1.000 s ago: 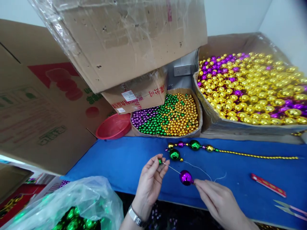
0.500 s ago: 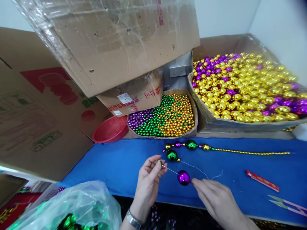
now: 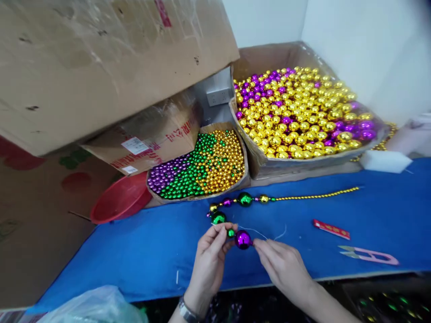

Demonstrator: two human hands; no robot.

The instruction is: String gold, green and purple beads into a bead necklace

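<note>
My left hand [image 3: 211, 253], a metal-banded watch at its wrist, pinches a small shiny green bead [image 3: 230, 233] between thumb and fingers. Right beside that bead is a large purple bead [image 3: 243, 239]. My right hand [image 3: 284, 264] is closed at the purple bead's right end, its fingertips hiding what runs through there. Just behind my left fingers lies a large green bead [image 3: 218, 218], part of a strand with a gold and green bead row and a thin gold bead chain [image 3: 316, 196]. White thread [image 3: 257, 231] loops loosely behind my hands.
Pink-handled thread snips [image 3: 370, 255] and a red packet [image 3: 332, 229] lie on the blue cloth [image 3: 141, 260] at right. Behind stand a box of gold and purple balls [image 3: 296, 125], a box of small beads [image 3: 202, 166], a red basin [image 3: 121, 199] and stacked cartons [image 3: 111, 67].
My view has swung right. My hands have come closer together, and the small green bead now sits beside the purple bead, where a bare straight length showed between them before.
</note>
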